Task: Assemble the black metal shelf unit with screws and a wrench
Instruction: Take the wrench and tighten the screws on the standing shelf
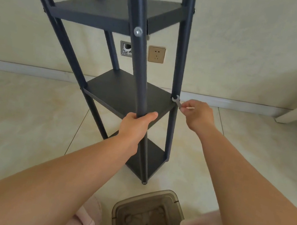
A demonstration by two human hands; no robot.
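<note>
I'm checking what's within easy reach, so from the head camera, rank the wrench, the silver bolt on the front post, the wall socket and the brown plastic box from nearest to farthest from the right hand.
1. wrench: pinched in the right hand, at the middle shelf's right corner.
2. silver bolt: up-left, on the front post.
3. wall socket: on the wall behind the shelf.

The brown plastic box, on the floor between the knees, is too close to call against these last two.

Both forearms are bare from the lower frame edge up to the left hand (pixel 138 119) and right hand (pixel 198 113), with no sleeves, watch or rings showing. Either side of the brown plastic bin (pixel 146 217), the legs wear pale pink fabric with faint stitched seams.
</note>
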